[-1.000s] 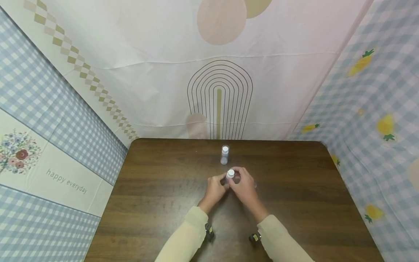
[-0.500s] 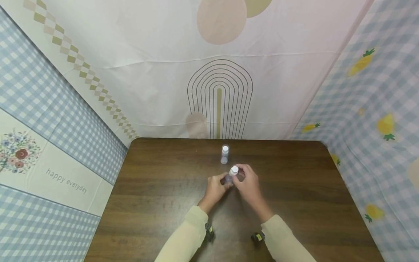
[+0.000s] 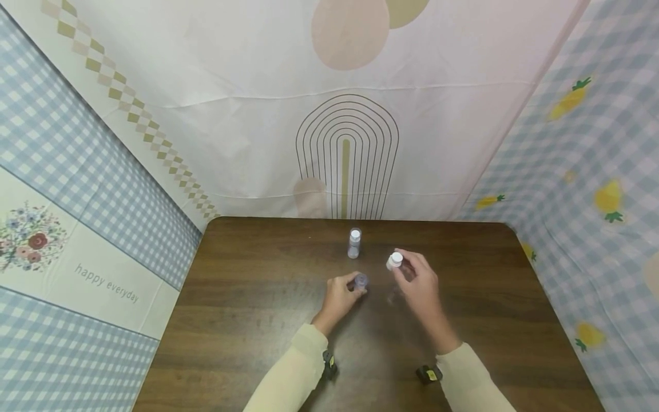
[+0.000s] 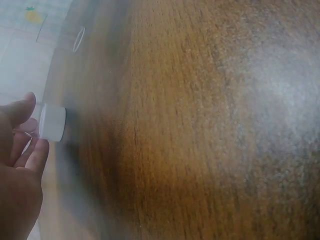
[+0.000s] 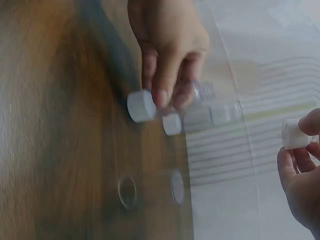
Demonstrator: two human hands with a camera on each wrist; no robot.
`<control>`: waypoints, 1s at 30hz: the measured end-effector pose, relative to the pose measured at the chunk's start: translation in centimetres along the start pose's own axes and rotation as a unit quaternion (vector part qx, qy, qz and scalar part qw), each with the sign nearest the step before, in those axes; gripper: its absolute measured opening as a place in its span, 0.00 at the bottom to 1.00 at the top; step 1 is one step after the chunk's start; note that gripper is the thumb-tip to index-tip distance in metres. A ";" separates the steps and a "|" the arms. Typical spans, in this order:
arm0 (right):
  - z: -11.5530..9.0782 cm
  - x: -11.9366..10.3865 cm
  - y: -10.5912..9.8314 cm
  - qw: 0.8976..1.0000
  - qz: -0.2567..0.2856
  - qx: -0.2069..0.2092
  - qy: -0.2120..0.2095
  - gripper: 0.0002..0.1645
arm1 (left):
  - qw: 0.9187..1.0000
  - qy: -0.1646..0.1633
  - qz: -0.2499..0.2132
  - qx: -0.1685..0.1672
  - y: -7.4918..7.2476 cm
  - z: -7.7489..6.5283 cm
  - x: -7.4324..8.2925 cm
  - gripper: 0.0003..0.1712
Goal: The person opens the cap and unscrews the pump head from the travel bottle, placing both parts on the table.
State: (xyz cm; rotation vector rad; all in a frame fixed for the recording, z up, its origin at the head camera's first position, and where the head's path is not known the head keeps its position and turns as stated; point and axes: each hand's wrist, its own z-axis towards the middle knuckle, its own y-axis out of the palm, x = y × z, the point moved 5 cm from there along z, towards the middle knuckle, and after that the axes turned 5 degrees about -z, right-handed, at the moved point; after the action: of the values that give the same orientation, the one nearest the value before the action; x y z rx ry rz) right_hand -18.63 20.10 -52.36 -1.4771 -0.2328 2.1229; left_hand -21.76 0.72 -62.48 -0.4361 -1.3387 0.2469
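My left hand (image 3: 338, 296) grips a small clear bottle (image 3: 361, 281) near the table's middle. In the right wrist view its threaded neck (image 5: 204, 91) is uncovered and its base (image 5: 141, 106) is white. My right hand (image 3: 422, 286) pinches a white bottle top (image 3: 395, 261) between thumb and fingers, raised to the right and apart from the bottle. A second clear bottle (image 3: 353, 245) with a white top stands upright farther back. On the table near my right hand is a clear cylindrical cover (image 5: 126, 191), faint in the head view.
The brown wooden table (image 3: 247, 320) ends at a patterned white cloth (image 3: 247, 143) behind. Checked cloths hang on both sides. Small black devices sit at the left cuff (image 3: 328, 364) and the right cuff (image 3: 429, 374).
The white top has come off the bottle in my left hand. My right hand has carried it away to the right, while my left hand stays nearly in place with the bottle.
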 end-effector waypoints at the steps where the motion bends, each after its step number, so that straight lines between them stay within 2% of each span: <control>1: 0.1 0.1 -0.5 1.000 -0.003 0.003 0.000 0.23 | 1.000 0.000 -0.001 0.000 0.0 0.0 0.0 0.20; 8: 0.2 1.7 -3.1 0.999 -0.026 0.020 0.026 0.25 | 1.000 0.005 -0.003 0.005 0.0 0.0 0.0 0.20; 15: -0.3 4.2 -5.0 0.996 -0.061 0.010 0.064 0.23 | 1.000 0.001 0.007 0.006 0.1 0.0 -0.1 0.21; 25: -1.1 9.1 -6.5 0.985 -0.126 -0.021 0.117 0.22 | 1.000 0.003 0.000 0.009 -0.1 -0.1 0.1 0.21; 30: -1.5 11.0 -6.9 0.974 -0.168 -0.057 0.139 0.23 | 1.000 -0.001 0.001 0.006 0.1 -0.1 0.1 0.21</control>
State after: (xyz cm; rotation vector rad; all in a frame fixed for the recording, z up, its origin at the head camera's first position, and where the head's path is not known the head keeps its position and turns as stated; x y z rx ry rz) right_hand -17.76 31.33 -58.94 -1.6473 -0.4695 1.6398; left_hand -21.67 0.78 -62.48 -0.4285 -1.3384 0.2573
